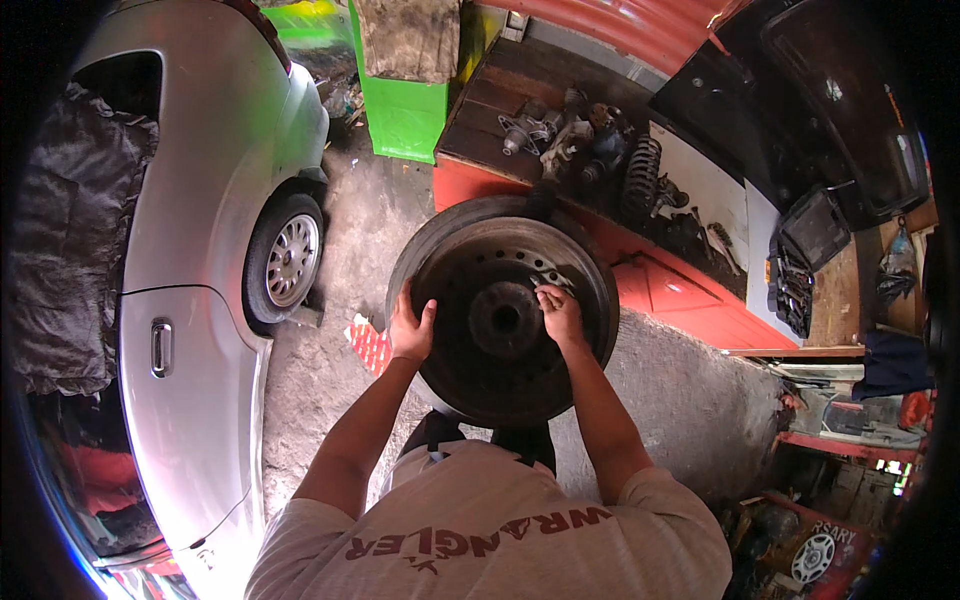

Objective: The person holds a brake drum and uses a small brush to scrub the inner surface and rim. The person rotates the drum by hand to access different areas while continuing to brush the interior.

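A dark wheel [460, 375], a steel rim with a tire around it, is in front of me, with a round hub opening at its middle and a ring of small holes. Against its left side, my left hand [411, 325] grips the edge, thumb lying toward the inside. My right hand [562, 318] is over the right part of the rim, fingers pinched together near the holes. Whatever is between those fingers is too small to make out. A pale patch shows on the rim just above the fingertips.
To the left stands a silver car [200, 220] with its wheel [292, 258] near me. Beyond is a red workbench [680, 305] bearing greasy parts and a coil spring [641, 178]. An open tool case [795, 285] sits at its right end. A green stand [405, 115] is behind.
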{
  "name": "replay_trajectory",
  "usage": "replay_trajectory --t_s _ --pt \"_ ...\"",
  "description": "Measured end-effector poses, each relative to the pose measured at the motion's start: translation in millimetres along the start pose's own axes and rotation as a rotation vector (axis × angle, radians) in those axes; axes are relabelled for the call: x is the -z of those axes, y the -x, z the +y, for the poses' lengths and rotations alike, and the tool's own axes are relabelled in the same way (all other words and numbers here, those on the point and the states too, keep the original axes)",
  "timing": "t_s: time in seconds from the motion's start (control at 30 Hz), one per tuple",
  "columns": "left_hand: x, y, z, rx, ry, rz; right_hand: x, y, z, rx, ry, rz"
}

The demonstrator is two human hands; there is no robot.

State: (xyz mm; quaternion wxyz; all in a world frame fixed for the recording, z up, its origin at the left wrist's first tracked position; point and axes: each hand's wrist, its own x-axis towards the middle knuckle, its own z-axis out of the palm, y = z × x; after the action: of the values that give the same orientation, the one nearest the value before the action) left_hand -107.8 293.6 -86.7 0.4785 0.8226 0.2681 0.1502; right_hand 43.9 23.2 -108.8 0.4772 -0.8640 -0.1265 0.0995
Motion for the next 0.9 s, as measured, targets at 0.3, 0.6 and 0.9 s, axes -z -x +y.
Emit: replay_trajectory --t_s 0.3,0.6,0.9 --pt "-2.5 -0.2 -10.6 -0.047 0.024 0.033 7.1 -9.0 -7.3 -0.070 -0.221 -0.004" --pt "-1.9 0.2 -13.9 -0.032 -0.027 0.043 -3.2 3.0 2.7 0.084 -0.449 -0.137" --pt "-2.5 -0.1 -10.7 -0.043 -0.012 0.032 -2.9 -27.6 19.7 -0.073 -0.692 0.013"
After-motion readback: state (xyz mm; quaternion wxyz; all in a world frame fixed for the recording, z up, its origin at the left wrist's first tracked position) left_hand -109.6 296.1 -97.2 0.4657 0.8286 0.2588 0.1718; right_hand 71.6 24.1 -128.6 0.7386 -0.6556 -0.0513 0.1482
